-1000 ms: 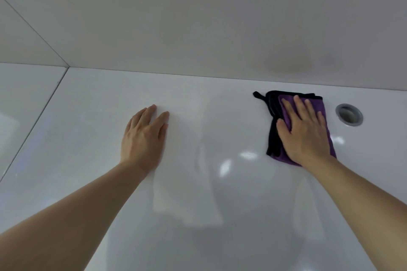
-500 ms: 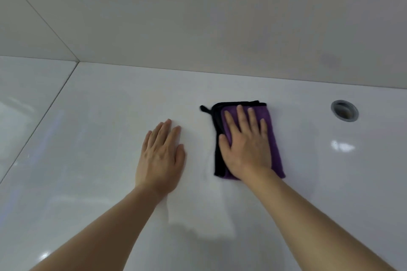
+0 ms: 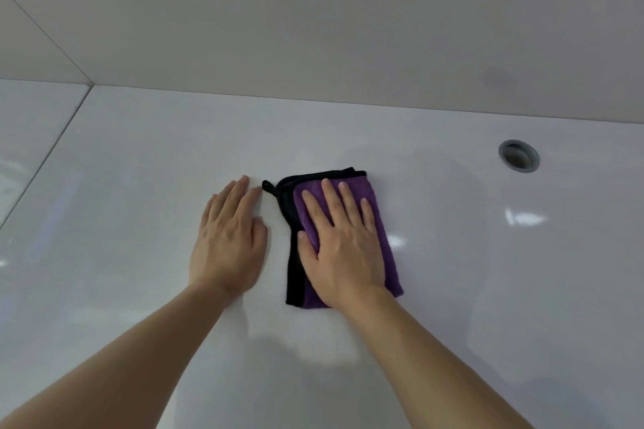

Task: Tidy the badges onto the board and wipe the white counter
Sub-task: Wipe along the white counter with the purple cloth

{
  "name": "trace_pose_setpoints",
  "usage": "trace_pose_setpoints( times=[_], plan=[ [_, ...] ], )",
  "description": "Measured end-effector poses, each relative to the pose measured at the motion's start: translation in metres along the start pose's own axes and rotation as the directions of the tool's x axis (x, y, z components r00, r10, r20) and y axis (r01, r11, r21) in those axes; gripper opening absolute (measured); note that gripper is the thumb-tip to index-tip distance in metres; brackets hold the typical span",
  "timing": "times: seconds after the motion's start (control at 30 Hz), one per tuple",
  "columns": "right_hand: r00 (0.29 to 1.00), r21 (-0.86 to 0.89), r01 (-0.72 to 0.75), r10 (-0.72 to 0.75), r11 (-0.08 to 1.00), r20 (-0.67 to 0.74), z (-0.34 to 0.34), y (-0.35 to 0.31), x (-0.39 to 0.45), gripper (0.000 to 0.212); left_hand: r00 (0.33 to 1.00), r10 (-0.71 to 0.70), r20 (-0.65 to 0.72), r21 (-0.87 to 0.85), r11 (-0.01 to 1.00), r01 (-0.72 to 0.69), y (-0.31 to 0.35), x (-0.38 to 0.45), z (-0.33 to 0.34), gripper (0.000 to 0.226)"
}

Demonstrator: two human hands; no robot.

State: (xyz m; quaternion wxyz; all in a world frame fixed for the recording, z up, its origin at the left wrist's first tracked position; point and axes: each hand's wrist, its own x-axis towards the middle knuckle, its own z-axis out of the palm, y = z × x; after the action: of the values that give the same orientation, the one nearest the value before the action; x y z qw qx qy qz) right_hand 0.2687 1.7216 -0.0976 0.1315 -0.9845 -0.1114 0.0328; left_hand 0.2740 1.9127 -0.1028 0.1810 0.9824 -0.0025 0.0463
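Observation:
A folded purple cloth (image 3: 381,219) with black edging lies flat on the glossy white counter (image 3: 122,185), near the middle. My right hand (image 3: 343,247) presses palm-down on the cloth with fingers spread, covering most of it. My left hand (image 3: 228,240) rests flat on the bare counter just left of the cloth, fingers together, holding nothing. A small black loop of the cloth sticks out towards my left fingertips. No badges and no board are in view.
A round grey grommet hole (image 3: 518,156) sits in the counter at the back right. A pale wall (image 3: 313,28) rises along the counter's far edge. A seam (image 3: 45,164) divides the counter from another white panel on the left.
My right hand has slid the cloth leftwards from near the grommet hole to beside my left hand. My left hand has stayed flat on the counter.

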Motion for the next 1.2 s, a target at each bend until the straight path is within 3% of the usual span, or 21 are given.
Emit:
trace_pose_setpoints(
  times=[0.37, 0.5, 0.63, 0.8, 1.2],
  plan=[
    [0.967, -0.073, -0.253, 0.249, 0.965, -0.052, -0.040, 0.135, -0.035, 0.069, 1.000, 0.011, 0.001, -0.006, 1.000, -0.011, 0.002, -0.001, -0.002, 0.056],
    [0.956, -0.079, -0.292, 0.289, 0.953, -0.053, -0.041, 0.154, -0.044, 0.068, 1.000, 0.008, -0.012, -0.031, 0.999, -0.008, 0.000, 0.000, 0.000, 0.051],
    [0.943, -0.103, -0.333, 0.330, 0.937, -0.046, -0.034, 0.133, -0.045, 0.064, 0.998, 0.027, -0.057, -0.055, 0.998, -0.030, -0.001, 0.000, 0.001, 0.042],
    [0.972, -0.097, -0.236, 0.235, 0.967, -0.022, -0.019, 0.065, -0.062, 0.069, 0.991, 0.068, -0.115, -0.148, 0.985, -0.084, -0.002, -0.011, -0.007, 0.038],
    [0.994, -0.018, -0.091, 0.092, 0.996, 0.059, 0.017, -0.081, -0.113, 0.066, 0.999, -0.007, -0.046, -0.152, 0.988, -0.001, -0.015, -0.111, -0.024, 0.054]
  ],
)
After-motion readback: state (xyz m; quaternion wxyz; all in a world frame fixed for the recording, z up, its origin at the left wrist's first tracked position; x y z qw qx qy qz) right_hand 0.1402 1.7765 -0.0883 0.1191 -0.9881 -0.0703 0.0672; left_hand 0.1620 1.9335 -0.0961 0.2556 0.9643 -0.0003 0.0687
